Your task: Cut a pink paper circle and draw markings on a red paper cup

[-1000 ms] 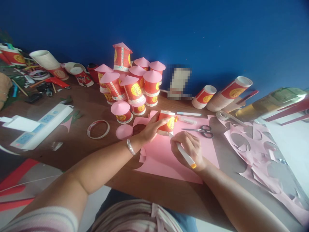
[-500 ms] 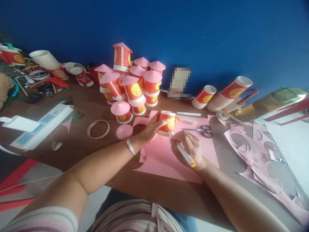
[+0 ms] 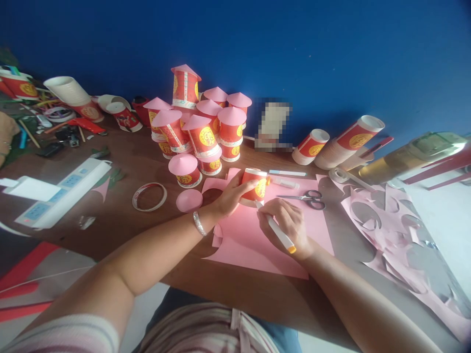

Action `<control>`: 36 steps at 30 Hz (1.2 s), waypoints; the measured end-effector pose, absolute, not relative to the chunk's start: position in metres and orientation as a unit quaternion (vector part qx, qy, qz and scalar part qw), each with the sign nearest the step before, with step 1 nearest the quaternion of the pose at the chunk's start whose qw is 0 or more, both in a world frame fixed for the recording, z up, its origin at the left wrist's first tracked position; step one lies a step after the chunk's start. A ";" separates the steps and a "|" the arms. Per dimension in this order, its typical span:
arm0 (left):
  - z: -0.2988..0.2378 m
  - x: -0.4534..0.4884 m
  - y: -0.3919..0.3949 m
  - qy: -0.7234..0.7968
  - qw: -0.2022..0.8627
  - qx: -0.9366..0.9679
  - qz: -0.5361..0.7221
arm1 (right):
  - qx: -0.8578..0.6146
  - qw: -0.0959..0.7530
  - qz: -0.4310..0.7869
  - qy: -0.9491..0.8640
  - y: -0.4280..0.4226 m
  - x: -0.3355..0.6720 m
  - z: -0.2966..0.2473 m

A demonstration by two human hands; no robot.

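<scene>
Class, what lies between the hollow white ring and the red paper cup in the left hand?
In the head view: a round pink paper piece, part of a pink paper sheet, and the left hand.

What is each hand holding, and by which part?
The left hand holds a red paper cup by its side; the right hand holds a white pen near its tip.

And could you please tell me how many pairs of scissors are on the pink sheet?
1: dark-handled scissors on the pink sheet, beyond and right of the right hand. That hand and the red cup hide some paper, so others may be covered.
</scene>
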State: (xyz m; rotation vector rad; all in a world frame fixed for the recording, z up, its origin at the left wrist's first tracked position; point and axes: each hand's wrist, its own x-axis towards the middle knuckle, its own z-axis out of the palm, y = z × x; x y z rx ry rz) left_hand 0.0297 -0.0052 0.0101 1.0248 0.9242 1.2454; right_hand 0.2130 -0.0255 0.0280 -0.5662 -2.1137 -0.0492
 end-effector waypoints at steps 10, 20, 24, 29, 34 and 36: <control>0.012 0.031 -0.007 0.394 0.607 0.431 0.538 | -0.224 0.453 -0.006 -0.863 -0.026 0.215 0.029; 0.016 0.031 -0.008 0.385 0.635 0.403 0.534 | -0.226 0.449 -0.006 -0.864 -0.026 0.215 0.030; 0.014 0.031 -0.007 0.376 0.635 0.408 0.538 | -0.226 0.454 -0.007 -0.862 -0.025 0.215 0.029; 0.015 0.031 -0.008 0.380 0.640 0.402 0.533 | -0.230 0.456 -0.015 -0.859 -0.025 0.215 0.030; 0.015 0.031 -0.008 0.381 0.637 0.399 0.538 | -0.224 0.461 -0.010 -0.858 -0.026 0.215 0.035; 0.015 0.031 -0.008 0.378 0.637 0.400 0.539 | -0.222 0.463 -0.006 -0.858 -0.027 0.215 0.035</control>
